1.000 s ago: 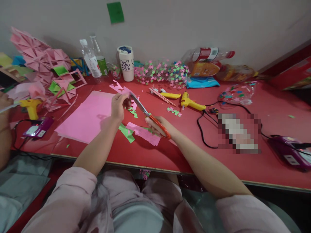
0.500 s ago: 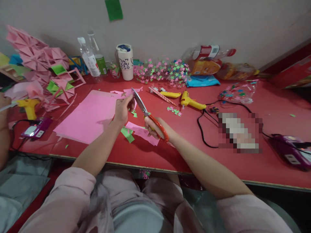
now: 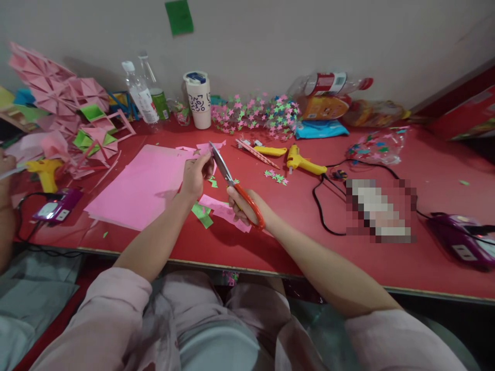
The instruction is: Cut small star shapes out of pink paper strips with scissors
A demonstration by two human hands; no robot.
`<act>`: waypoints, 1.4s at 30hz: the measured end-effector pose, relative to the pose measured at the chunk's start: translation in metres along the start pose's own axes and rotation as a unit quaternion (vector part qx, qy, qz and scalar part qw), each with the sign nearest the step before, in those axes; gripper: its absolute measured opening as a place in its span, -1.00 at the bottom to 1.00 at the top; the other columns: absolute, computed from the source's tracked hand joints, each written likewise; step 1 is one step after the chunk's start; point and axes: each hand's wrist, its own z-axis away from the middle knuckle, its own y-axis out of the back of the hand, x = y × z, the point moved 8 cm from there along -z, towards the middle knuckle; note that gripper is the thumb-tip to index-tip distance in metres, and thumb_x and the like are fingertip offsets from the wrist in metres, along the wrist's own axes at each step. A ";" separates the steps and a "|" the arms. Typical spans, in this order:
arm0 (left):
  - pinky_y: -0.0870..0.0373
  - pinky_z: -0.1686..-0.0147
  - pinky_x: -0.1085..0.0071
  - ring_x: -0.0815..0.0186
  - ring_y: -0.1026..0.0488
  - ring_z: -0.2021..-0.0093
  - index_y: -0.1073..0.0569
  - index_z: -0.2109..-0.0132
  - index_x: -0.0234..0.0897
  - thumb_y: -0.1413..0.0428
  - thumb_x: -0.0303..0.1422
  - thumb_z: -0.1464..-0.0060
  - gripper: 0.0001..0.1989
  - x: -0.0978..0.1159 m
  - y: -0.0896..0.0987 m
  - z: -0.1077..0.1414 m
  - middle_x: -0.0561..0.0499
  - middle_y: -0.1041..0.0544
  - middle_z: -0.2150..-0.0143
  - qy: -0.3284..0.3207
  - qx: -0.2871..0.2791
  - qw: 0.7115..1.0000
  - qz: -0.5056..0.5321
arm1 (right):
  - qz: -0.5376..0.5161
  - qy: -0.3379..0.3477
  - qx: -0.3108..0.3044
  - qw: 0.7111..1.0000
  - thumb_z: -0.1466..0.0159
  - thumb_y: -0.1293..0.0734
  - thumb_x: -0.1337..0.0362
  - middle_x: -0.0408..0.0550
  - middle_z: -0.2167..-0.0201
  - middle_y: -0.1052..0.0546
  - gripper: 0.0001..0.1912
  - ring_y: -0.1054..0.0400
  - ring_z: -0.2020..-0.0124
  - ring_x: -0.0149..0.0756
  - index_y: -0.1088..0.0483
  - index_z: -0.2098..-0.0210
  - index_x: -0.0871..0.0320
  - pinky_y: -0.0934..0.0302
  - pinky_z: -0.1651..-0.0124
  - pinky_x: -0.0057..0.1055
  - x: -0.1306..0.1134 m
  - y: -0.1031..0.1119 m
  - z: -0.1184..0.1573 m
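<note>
My right hand (image 3: 247,206) grips scissors (image 3: 222,165) with orange-red handles, their blades pointing up and left. At the blade tips is my left hand (image 3: 196,174), thumb and fingers pinched together; whatever lies between them is too small to make out. Just left of it, pink paper sheets (image 3: 135,188) lie stacked on the table. Below the hands are a pink paper strip (image 3: 220,207) and green paper scraps (image 3: 202,215). Small green and pink paper stars (image 3: 276,177) form a little pile to the right of the scissors.
Behind stand a white tumbler (image 3: 198,100) and plastic bottles (image 3: 141,95). A yellow glue gun (image 3: 305,161), a yellow cutter (image 3: 270,151) and black cable lie right of my hands. Pink folded-paper work (image 3: 58,82) rises at left, near another person's arm (image 3: 5,206).
The scissor handles and my right hand have shifted slightly left. My left hand stays by the blade tips. The whole view has moved very slightly.
</note>
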 end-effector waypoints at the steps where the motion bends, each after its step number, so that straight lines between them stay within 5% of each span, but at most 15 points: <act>1: 0.05 0.71 0.54 0.57 -0.10 0.74 -0.28 0.66 -0.28 -0.07 -0.23 -0.01 -0.64 0.000 0.000 0.000 0.16 -0.20 0.79 0.000 -0.001 1.000 0.000 | -0.002 -0.004 0.003 1.000 -0.21 -0.23 -0.13 -0.35 0.86 -0.10 -0.52 0.00 0.86 -0.56 -0.16 0.55 0.14 -0.16 0.69 -0.51 0.000 0.000 0.000; 23: 0.04 0.71 0.55 0.56 -0.11 0.73 -0.28 0.67 -0.27 -0.03 -0.26 0.03 -0.67 -0.001 -0.002 0.001 0.15 -0.20 0.78 0.012 -0.010 1.000 -0.004 | 0.022 0.025 0.036 0.999 -0.20 -0.26 -0.09 -0.36 0.86 -0.12 -0.54 -0.02 0.86 -0.57 -0.14 0.55 0.14 -0.24 0.62 -0.50 -0.006 0.006 0.000; 26: 0.09 0.72 0.55 0.57 -0.07 0.74 -0.26 0.69 -0.28 -0.03 -0.32 0.07 -0.70 -0.008 -0.007 0.002 0.15 -0.16 0.80 0.053 -0.059 0.996 -0.041 | -0.013 0.061 0.070 0.996 -0.23 -0.23 -0.08 -0.37 0.87 -0.09 -0.56 0.02 0.86 -0.57 -0.14 0.54 0.13 -0.22 0.61 -0.51 -0.011 0.018 -0.002; 28: 0.12 0.72 0.54 0.58 -0.04 0.76 -0.26 0.70 -0.28 -0.05 -0.34 0.09 -0.71 -0.018 -0.018 0.009 0.16 -0.15 0.80 0.107 -0.145 0.980 -0.082 | -0.023 0.088 0.087 0.992 -0.20 -0.28 -0.03 -0.35 0.85 -0.12 -0.61 -0.02 0.84 -0.54 -0.16 0.53 0.13 -0.16 0.63 -0.50 -0.015 0.027 -0.005; 33: 0.12 0.71 0.53 0.61 -0.01 0.76 -0.21 0.74 -0.30 -0.07 -0.40 0.10 -0.67 -0.030 -0.048 0.040 0.15 -0.15 0.79 0.191 -0.368 0.893 -0.176 | -0.049 0.110 0.055 0.991 -0.18 -0.29 0.12 -0.31 0.86 -0.10 -0.60 -0.03 0.82 -0.52 -0.07 0.66 0.09 -0.13 0.62 -0.46 -0.020 0.036 -0.011; 36: 0.14 0.70 0.53 0.62 0.04 0.76 -0.18 0.75 -0.30 -0.05 -0.40 0.07 -0.63 -0.027 -0.053 0.045 0.17 -0.10 0.81 0.186 -0.390 0.882 -0.186 | -0.038 0.105 0.041 0.993 -0.15 -0.29 0.23 -0.33 0.87 -0.12 -0.68 -0.03 0.82 -0.52 -0.11 0.64 0.10 -0.23 0.53 -0.44 -0.022 0.033 -0.008; 42: 0.07 0.72 0.58 0.61 -0.04 0.76 -0.17 0.65 -0.27 -0.09 -0.42 0.10 -0.72 -0.028 -0.040 0.030 0.21 -0.17 0.77 0.174 -0.300 0.925 -0.154 | -0.041 0.121 0.089 0.988 -0.14 -0.25 0.31 -0.37 0.87 -0.12 -0.76 -0.03 0.83 -0.52 -0.09 0.59 0.08 -0.28 0.48 -0.43 -0.026 0.034 -0.001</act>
